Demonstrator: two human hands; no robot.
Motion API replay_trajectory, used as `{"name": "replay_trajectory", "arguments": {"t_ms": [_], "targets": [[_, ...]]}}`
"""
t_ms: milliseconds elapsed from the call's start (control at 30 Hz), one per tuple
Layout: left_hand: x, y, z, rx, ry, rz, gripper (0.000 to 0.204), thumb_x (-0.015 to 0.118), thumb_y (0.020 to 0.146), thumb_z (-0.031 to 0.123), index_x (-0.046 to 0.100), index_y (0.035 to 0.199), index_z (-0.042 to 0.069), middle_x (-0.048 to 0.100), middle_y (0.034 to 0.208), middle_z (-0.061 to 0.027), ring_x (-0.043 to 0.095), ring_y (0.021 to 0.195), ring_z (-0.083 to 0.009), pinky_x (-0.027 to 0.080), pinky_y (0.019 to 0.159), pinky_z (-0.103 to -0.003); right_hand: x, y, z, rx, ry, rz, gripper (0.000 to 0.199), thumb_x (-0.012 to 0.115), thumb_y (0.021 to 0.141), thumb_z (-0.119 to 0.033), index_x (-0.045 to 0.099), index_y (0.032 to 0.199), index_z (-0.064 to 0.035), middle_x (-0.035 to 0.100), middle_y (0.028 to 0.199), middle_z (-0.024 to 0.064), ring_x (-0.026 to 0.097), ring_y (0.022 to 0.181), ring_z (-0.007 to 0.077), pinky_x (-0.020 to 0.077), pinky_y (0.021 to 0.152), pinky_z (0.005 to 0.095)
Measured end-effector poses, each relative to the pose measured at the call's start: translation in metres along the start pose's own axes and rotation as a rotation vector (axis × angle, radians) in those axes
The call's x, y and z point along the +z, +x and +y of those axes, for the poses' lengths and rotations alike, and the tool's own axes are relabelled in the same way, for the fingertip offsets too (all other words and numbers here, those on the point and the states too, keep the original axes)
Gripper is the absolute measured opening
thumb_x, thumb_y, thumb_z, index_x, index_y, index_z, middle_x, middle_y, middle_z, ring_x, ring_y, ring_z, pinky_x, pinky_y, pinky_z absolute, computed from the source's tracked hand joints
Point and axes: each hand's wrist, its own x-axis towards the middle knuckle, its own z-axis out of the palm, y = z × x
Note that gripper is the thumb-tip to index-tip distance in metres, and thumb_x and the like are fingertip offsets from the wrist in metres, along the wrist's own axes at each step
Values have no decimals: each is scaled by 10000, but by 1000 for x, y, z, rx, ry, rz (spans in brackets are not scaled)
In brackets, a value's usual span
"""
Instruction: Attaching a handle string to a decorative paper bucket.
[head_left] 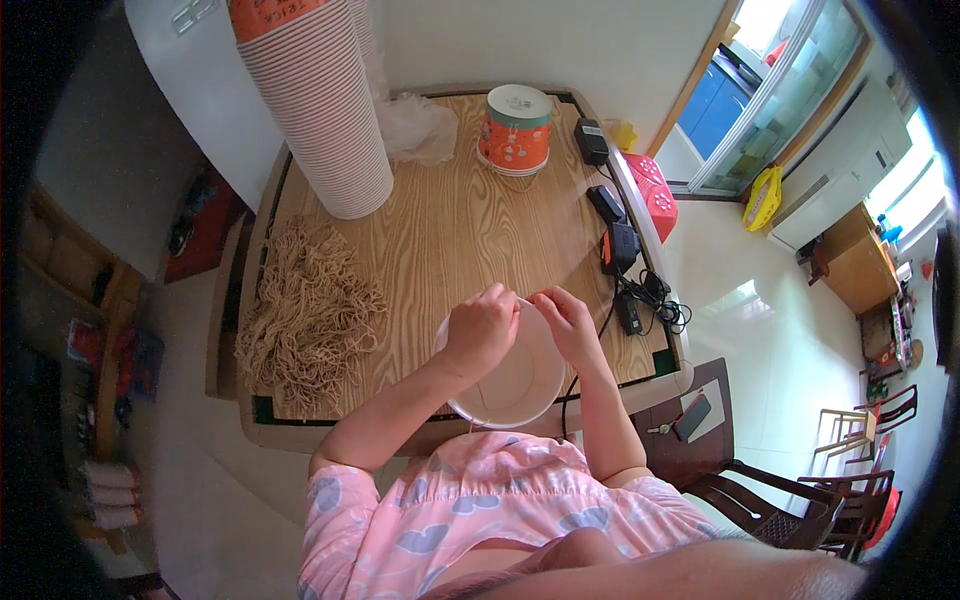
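Observation:
A white paper bucket (510,394) stands mouth up at the table's near edge, in front of my body. At its far rim my left hand (483,328) is closed, fingers curled in; what it grips is hidden. My right hand (567,322) pinches at the same rim, just right of the left one, fingertips almost meeting. A thin tan strand shows at the bucket's near rim. To the left lies a heap of tan cords (305,315). Behind it leans a tall stack of nested paper buckets (325,120). An orange and green paper bucket (516,135) stands upside down at the back.
Black power adapters (621,246) and tangled cables (655,290) line the table's right edge. A clear plastic bag (420,128) lies behind the stack. Beyond the table are a red stool (652,195) and a dark chair (685,455) with a phone (692,417) and keys on its seat.

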Motion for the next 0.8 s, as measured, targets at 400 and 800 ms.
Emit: {"name": "replay_trajectory", "arguments": {"t_ms": [400,800], "targets": [[1,1,2,28,34,3,78,600,785,115,566,770,46,565,782,-103,610,755,-270,503,660,-385,-10,14,27,326,492,-252,251,589,890,-194,638,1014,18,650,890,46,603,760,99,487,666,216],[3,1,1,29,45,21,86,603,788,122,569,762,48,567,773,-100,614,749,-266,506,643,-386,-6,21,25,342,586,-263,167,584,896,-163,620,948,-8,634,839,31,604,709,84,492,587,206]]}}
